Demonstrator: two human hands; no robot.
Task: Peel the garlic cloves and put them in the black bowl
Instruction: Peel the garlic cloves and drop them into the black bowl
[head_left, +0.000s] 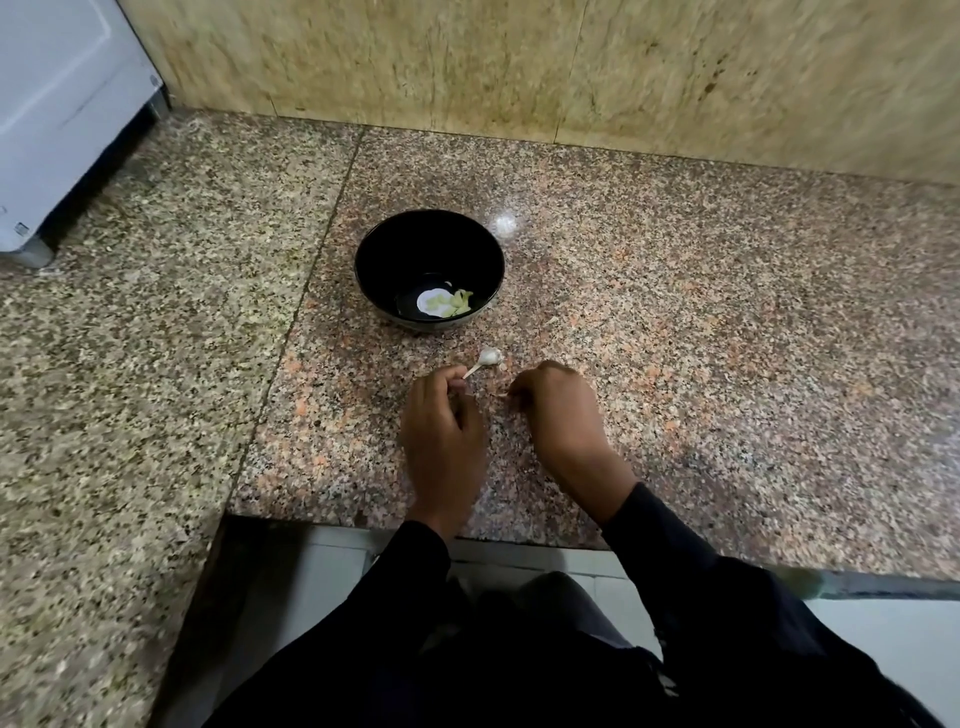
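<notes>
Granite counter (675, 322) carries the black bowl (374, 249) mid-surface, peeled cloves (457, 303) inside. Between bowl and front edge lies the garlic (490, 356), stalk slanting back toward the left hand (441, 421), which pinches its tip. Right hand (558, 410), curled, seems to nip a scrap of skin. Stone wall behind; white appliance at left.

Head-worn view, steeply down onto countertop (675, 322)

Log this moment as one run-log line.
left hand: pinches garlic stem | right hand: fingers curled, contents hidden | black bowl: peeled cloves inside
</notes>
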